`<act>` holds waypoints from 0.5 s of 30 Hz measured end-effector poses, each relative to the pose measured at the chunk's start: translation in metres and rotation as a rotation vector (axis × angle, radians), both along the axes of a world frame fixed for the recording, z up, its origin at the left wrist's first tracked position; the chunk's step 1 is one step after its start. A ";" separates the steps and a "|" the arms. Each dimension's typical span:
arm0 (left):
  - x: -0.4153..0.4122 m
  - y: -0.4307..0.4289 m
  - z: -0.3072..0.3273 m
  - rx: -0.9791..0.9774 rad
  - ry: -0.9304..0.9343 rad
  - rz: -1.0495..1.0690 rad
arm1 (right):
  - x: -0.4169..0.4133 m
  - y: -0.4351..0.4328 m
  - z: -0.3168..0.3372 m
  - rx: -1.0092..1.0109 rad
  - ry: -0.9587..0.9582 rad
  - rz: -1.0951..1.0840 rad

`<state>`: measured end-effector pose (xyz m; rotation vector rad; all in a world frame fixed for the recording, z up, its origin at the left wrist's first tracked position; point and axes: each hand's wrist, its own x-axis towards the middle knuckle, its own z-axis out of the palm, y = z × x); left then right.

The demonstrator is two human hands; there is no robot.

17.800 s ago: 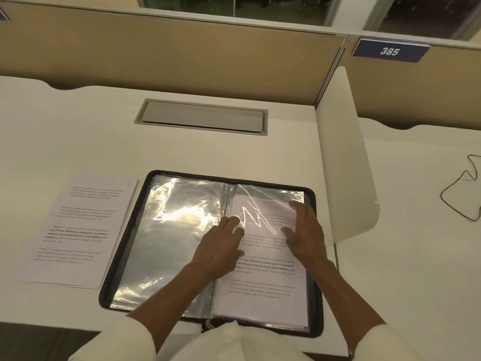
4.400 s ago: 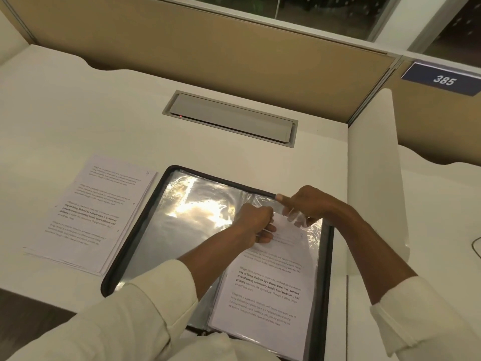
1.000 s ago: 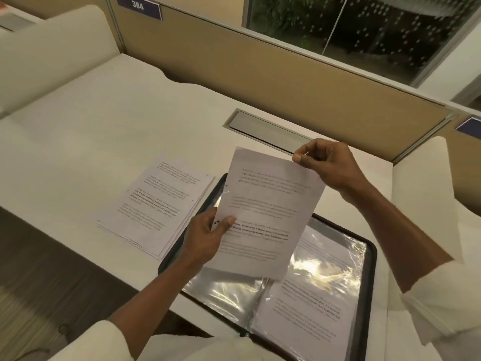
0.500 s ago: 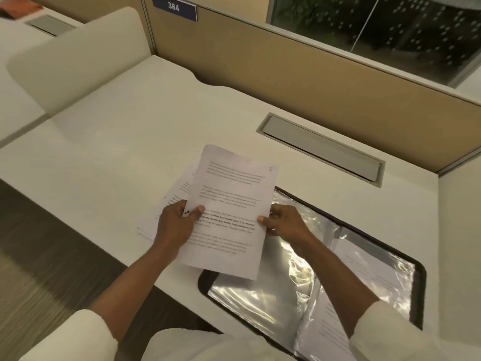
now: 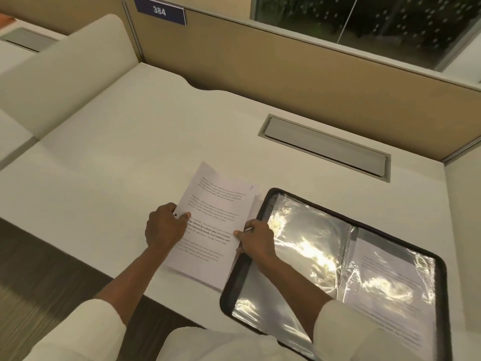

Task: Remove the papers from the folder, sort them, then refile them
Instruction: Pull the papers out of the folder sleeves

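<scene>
Folder: one black zip folder, open flat, near right of the white desk; two clear sleeves show, and the right one holds one printed page.
Hands: two, apart. The left hand pinches the top sheet at its left edge, the right hand at its right edge.
Top sheet: one, over the paper stack, just left of the folder.
Cable hatch: one, grey.
Number plate: one, "384".
</scene>
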<state>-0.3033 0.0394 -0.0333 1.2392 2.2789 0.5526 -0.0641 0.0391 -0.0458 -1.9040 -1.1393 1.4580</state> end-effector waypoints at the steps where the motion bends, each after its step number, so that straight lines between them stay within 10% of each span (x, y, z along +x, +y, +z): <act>1: 0.000 0.002 0.000 -0.017 0.027 -0.007 | -0.003 0.002 0.001 -0.005 -0.014 -0.003; 15: 0.010 0.016 -0.001 -0.227 0.318 -0.151 | -0.018 0.001 -0.013 0.073 -0.375 0.122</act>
